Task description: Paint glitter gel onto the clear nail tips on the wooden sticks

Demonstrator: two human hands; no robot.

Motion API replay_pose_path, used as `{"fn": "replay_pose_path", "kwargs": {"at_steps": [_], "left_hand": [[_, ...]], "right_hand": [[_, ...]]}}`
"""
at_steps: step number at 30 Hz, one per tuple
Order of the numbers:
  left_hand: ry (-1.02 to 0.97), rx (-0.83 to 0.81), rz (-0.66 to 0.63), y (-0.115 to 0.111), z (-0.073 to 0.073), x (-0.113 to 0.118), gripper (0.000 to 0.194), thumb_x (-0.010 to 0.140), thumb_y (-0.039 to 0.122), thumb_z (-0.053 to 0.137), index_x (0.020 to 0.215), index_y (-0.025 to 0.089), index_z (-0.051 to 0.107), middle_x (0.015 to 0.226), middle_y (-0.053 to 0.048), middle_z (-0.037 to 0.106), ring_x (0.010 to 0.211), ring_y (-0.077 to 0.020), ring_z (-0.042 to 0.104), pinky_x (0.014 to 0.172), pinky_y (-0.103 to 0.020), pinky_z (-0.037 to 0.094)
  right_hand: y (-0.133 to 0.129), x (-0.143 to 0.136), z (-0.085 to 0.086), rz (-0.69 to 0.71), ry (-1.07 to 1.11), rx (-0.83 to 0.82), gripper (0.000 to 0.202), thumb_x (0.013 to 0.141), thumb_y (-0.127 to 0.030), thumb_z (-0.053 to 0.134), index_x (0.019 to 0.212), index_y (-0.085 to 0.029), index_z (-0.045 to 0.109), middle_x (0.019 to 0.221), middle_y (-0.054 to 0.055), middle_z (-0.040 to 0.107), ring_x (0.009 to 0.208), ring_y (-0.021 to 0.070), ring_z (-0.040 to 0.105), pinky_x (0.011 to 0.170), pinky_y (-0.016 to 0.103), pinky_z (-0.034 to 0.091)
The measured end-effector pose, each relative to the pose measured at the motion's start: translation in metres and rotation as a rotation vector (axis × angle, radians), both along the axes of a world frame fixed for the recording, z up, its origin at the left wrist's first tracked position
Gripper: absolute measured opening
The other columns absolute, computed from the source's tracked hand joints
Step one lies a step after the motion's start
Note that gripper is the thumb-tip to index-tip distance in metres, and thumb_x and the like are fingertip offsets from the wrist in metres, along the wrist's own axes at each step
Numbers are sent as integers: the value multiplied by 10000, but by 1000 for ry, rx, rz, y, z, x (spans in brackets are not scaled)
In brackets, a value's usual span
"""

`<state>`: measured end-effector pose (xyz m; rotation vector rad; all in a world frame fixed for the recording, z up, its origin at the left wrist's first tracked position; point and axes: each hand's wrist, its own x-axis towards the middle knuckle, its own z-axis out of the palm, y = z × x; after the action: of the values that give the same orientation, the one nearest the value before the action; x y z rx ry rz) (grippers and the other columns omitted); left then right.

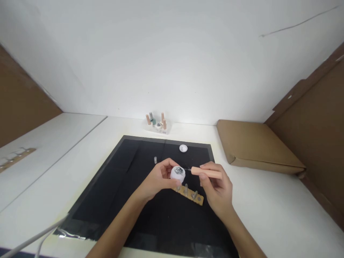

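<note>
My left hand (pixel 161 176) is closed round a small white jar (pixel 177 176), tilted so that the silvery-grey stuff in its mouth shows. In my right hand (pixel 217 186) is a nail polish brush with a peach handle (pixel 206 173), gripped between thumb and fingers. Its dark tip points left, at the jar's rim; whether it touches cannot be made out. Below the jar lies a tan strip (pixel 199 199) bearing several clear nail tips (pixel 186 190), partly hidden by my left hand. A single clear nail tip (pixel 155 160) lies on the black mat (pixel 113 186).
A white lid (pixel 183 148) lies near the mat's far edge. Behind it, a clear tray (pixel 168 129) holds several bottles with peach caps (pixel 148 119). A flat cardboard box (pixel 255 143) sits on the right. Another tan strip (pixel 18 157) is at far left, and a white cable (pixel 40 234) crosses the front left.
</note>
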<state>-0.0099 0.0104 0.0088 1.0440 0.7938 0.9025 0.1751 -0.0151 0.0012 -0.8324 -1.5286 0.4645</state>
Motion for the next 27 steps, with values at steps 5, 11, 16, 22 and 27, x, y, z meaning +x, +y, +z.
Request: {"fn": "replay_pose_path", "kwargs": {"at_steps": [5,11,16,22,27], "left_hand": [[44,27,5,-1,0,0,384,535,220,842,785,151,559,700,36,579,633,-99,513,584,-217,400],[82,66,-31,0,-4,0,356,578,242,822,790,148,552,714,27,566,651,-101,500,600,-221,392],[90,107,-58,1,-6,0,350,593,245,817,795,154,545,719,29,557,645,-97,487,598,-220,380],[124,117,-82,0,-10,-2,331,620,272,798,819,156,559,723,19,556,651,-108,499,607,-229,382],[157,160,-92,0,-11,-2,285,643,213,766,838,151,569,761,9,570,696,-120,518,646,-236,390]], "right_hand": [[1,-1,5,-2,-48,46,151,880,-128,563,894,-257,640,857,20,654,727,156,618,620,282,499],[1,-1,7,33,-105,-48,73,881,-193,570,934,-231,603,753,20,646,636,157,612,527,265,479],[2,-2,10,59,-140,-40,73,874,-176,552,868,-233,597,777,27,652,602,146,589,505,264,461],[3,-2,12,95,-190,-93,64,885,-188,543,846,-224,579,724,17,626,585,140,559,502,261,437],[4,0,13,111,-232,-113,67,880,-179,546,828,-212,573,692,-7,582,529,109,500,478,238,406]]}}
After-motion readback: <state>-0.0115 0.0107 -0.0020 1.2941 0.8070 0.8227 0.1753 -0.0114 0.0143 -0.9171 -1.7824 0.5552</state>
